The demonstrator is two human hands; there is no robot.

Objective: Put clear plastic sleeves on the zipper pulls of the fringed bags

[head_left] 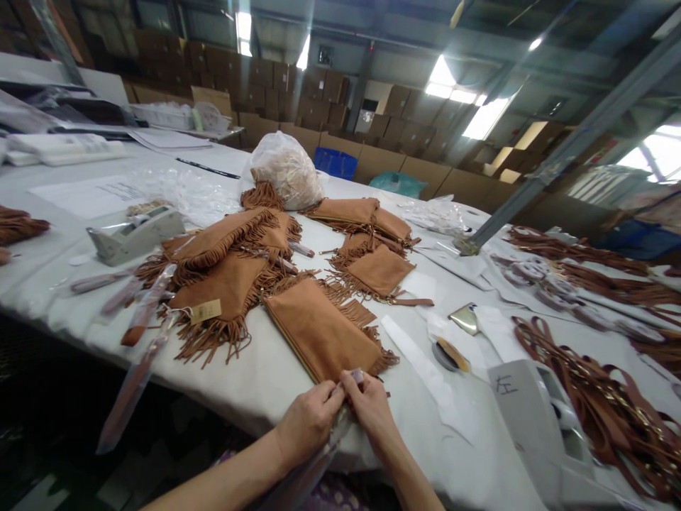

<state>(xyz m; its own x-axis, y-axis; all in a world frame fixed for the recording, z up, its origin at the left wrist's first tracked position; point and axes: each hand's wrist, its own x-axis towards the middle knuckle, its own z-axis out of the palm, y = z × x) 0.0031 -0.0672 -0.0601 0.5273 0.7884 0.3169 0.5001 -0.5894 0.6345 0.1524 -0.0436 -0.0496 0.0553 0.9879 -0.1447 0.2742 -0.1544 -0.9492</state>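
Note:
At the table's near edge, my left hand (310, 420) and my right hand (369, 410) are close together, fingers pinched on a plastic-wrapped strap (313, 474). Its lower length hangs toward my lap, and my fingers cover its upper end. Just beyond my fingertips lies a tan fringed pouch (322, 326) with a zipper along its left edge. Left of it, more fringed pouches (216, 284) are piled, with a paper tag (206, 311) on one. Several other straps in clear sleeves (139, 380) stick out there, some hanging over the edge.
A tape dispenser (135, 233) stands at the left and a larger one (537, 419) at the right. Brown straps with metal fittings (601, 411) lie far right. A stuffed plastic bag (284, 170) sits behind the pouches. A slanted metal post (553, 167) rises from the table.

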